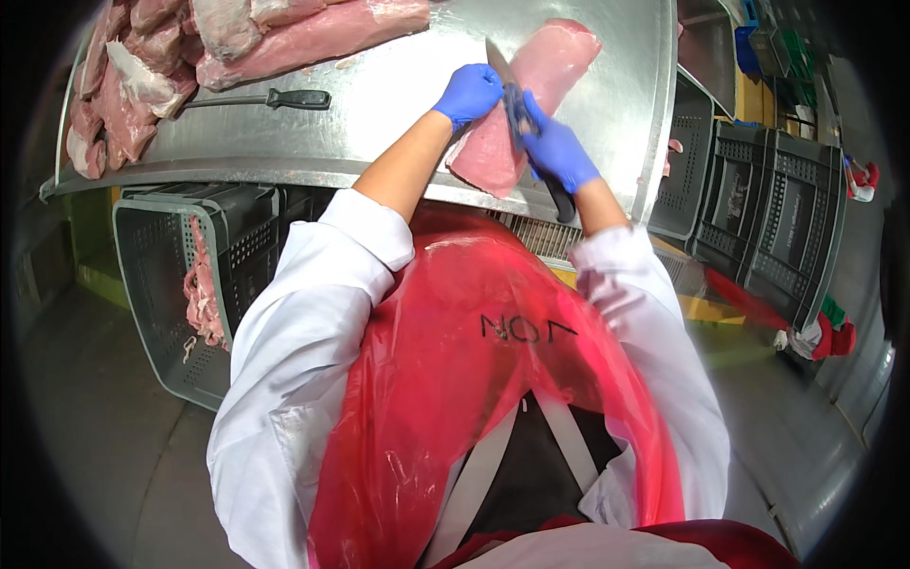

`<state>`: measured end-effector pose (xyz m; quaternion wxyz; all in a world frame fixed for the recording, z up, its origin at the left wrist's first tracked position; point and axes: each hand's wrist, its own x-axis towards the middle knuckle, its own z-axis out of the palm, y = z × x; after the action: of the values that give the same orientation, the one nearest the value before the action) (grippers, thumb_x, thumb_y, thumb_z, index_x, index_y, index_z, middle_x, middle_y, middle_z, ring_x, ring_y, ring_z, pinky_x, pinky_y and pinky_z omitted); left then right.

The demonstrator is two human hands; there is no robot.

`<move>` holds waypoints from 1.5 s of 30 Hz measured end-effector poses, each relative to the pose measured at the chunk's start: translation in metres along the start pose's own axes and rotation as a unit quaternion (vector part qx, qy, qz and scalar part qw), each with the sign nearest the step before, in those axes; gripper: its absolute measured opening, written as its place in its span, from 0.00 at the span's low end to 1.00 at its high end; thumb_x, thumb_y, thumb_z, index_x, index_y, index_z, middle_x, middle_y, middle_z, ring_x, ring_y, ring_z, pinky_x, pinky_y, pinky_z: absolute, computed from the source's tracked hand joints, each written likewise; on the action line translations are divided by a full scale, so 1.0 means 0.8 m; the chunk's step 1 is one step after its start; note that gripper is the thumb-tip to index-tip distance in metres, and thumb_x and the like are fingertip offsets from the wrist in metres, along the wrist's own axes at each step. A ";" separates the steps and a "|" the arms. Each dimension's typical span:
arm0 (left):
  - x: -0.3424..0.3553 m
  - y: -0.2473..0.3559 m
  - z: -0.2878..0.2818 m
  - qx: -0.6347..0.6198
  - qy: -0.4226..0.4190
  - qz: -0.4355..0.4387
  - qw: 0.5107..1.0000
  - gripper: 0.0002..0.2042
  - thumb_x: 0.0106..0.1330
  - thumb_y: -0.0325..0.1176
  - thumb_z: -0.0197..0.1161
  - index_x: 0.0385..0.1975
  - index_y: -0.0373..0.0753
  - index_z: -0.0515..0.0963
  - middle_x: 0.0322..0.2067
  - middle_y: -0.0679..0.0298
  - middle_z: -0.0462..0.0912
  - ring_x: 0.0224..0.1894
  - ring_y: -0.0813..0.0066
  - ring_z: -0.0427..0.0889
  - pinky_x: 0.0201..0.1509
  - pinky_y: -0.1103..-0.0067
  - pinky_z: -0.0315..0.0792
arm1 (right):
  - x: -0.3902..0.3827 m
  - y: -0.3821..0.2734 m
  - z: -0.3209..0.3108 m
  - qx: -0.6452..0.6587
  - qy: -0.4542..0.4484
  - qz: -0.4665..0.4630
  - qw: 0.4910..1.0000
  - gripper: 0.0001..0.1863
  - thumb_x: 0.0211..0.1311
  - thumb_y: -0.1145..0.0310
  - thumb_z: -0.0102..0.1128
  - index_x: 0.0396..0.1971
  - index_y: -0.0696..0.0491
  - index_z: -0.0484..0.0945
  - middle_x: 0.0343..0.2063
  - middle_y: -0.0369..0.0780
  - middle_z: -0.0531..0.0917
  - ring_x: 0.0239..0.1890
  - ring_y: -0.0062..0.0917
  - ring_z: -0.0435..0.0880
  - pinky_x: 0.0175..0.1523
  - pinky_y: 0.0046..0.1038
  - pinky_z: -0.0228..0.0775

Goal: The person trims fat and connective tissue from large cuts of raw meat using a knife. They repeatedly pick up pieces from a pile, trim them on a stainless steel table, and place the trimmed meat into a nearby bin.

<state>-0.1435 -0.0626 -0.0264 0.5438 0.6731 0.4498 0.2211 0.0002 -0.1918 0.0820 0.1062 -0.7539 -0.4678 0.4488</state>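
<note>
A pale pink boneless pork loin [559, 57] lies lengthwise on the steel table, one end near the front edge. Over it is a knife [497, 64], its blade slanting away to the far left. My right hand [566, 152], gloved in blue, is closed around the knife; the black handle end sticks out below the palm. A dark bluish part along the blade is hard to make out. My left hand [469, 96], also in a blue glove, is curled at the meat's left side, fingertips close to the blade. What its fingers hold, if anything, is hidden.
Several meat pieces [156, 81] are heaped on the steel table [398, 104] at far left. A black-handled sharpening steel [299, 99] lies before them. Below the table edge stands a grey crate [171, 360] with meat scraps. More dark crates [768, 204] stand at right.
</note>
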 end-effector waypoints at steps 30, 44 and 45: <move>-0.142 0.136 -0.064 -0.217 -0.068 0.133 0.965 0.06 0.66 0.31 0.66 0.37 0.36 0.80 0.33 0.72 0.80 0.36 0.85 0.76 0.42 0.83 0.74 | -0.090 -0.012 0.008 0.131 -0.248 0.007 0.960 0.37 0.70 0.71 0.49 0.78 0.42 0.52 0.23 0.37 0.79 0.17 0.18 0.75 0.25 0.24 0.73; 0.020 0.218 0.170 -0.046 -0.104 0.137 0.984 0.41 0.52 0.48 0.77 0.65 0.35 0.70 0.51 0.51 0.83 0.53 0.59 0.83 0.57 0.65 0.77 | -0.083 0.178 -0.106 0.380 -0.017 -0.012 0.925 0.42 0.69 0.78 0.52 0.79 0.42 0.46 0.27 0.37 0.80 0.18 0.16 0.73 0.22 0.20 0.70; 0.035 0.176 0.122 0.064 -0.064 0.048 0.995 0.43 0.49 0.53 0.78 0.63 0.35 0.72 0.51 0.52 0.84 0.51 0.59 0.84 0.55 0.67 0.78 | -0.087 0.201 -0.121 0.390 0.037 -0.015 0.920 0.42 0.67 0.80 0.48 0.78 0.41 0.47 0.22 0.35 0.77 0.14 0.17 0.71 0.18 0.20 0.68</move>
<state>-0.0010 -0.0914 0.0692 0.5164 0.7399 0.3944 0.1739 0.1628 -0.3089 0.0843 0.4161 -0.6616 -0.2628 0.5658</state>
